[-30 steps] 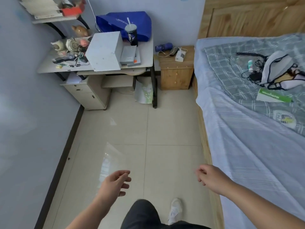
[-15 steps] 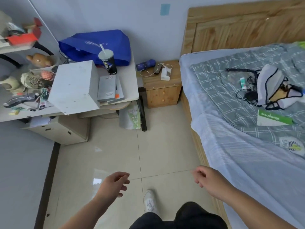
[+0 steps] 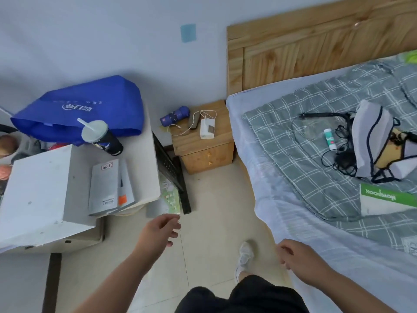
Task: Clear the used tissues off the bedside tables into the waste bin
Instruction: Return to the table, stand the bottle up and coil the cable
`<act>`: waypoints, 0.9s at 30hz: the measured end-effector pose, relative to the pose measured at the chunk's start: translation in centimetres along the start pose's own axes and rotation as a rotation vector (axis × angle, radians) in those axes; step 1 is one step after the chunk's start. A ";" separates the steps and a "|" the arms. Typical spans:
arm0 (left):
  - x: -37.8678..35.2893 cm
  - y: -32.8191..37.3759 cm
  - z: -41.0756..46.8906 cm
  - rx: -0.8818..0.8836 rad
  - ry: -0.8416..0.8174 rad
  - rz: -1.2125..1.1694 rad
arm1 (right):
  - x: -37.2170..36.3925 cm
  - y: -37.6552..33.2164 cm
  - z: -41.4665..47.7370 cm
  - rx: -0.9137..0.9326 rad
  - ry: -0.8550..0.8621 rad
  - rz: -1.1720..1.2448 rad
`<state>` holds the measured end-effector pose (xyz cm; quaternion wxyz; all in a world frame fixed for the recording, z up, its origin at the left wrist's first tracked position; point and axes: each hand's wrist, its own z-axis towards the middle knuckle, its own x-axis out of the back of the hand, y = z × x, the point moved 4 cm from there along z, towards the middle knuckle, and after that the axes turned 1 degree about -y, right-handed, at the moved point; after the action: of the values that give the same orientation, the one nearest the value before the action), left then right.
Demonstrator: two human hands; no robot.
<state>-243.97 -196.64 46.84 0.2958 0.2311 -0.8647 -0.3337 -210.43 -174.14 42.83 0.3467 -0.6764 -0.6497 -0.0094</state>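
- At the far left, a white desk tabletop (image 3: pixel 149 141) carries a big blue fabric tote bag (image 3: pixel 90 109), a dark paper cup with a lid and straw (image 3: pixel 101 137), a large white box (image 3: pixel 38 195) and a stack of grey booklets (image 3: pixel 108 188); no tissue shows among them.
- The person's left hand (image 3: pixel 160 231) hangs over the pale tiled floor (image 3: pixel 214 199) just off the desk corner, its grip loosely spread and holding nothing.
- Ahead, the small pine bedside table (image 3: pixel 203 141) stands between desk and bed; on it lie a folded blue umbrella (image 3: pixel 174 115), a white charger block (image 3: pixel 206 129) and a thin white cable (image 3: pixel 187 129). No crumpled tissue can be made out there, though small things would be hard to tell at this range.
- The right hand (image 3: pixel 300 260) hovers beside the bed with the pale sheet (image 3: pixel 293 222), fingers half curled, empty.
- No waste bin is in view.
- Judged from this, the task is barely begun: nothing is gathered, and both finding the tissues and binning them remain.
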 end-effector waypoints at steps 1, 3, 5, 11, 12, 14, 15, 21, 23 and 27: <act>-0.2 0.5 0.6 0.013 0.007 0.001 | 1.8 -2.0 1.5 0.025 -0.006 -0.014; -0.4 1.2 1.5 0.041 0.013 0.000 | 5.1 -6.1 4.4 0.087 -0.007 -0.039; 0.1 1.6 2.7 0.074 0.005 0.005 | 8.1 -10.6 7.5 0.137 -0.009 -0.067; 2.5 4.6 10.6 0.118 -0.016 -0.020 | 14.3 -22.2 16.5 0.232 0.041 -0.081; 2.8 5.6 12.4 0.116 -0.023 -0.034 | 14.8 -23.8 17.9 0.236 0.042 -0.080; 3.1 7.7 16.0 0.093 -0.053 -0.040 | 15.6 -26.2 20.3 0.232 0.042 -0.073; 3.3 8.8 18.0 0.081 -0.078 -0.032 | 16.1 -27.2 21.6 0.219 0.047 -0.066; 5.2 17.5 27.3 0.010 -0.141 0.021 | 18.7 -28.7 25.5 0.093 0.050 -0.002; 5.7 20.3 29.8 0.006 -0.126 0.017 | 19.6 -28.2 26.3 0.049 0.041 0.002; 5.4 23.9 34.6 0.048 -0.109 -0.043 | 21.5 -26.9 29.9 -0.021 0.027 -0.012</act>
<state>-275.72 -168.58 44.99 0.2355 0.2379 -0.8821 -0.3314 -244.03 -143.26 42.40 0.3482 -0.6761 -0.6488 -0.0274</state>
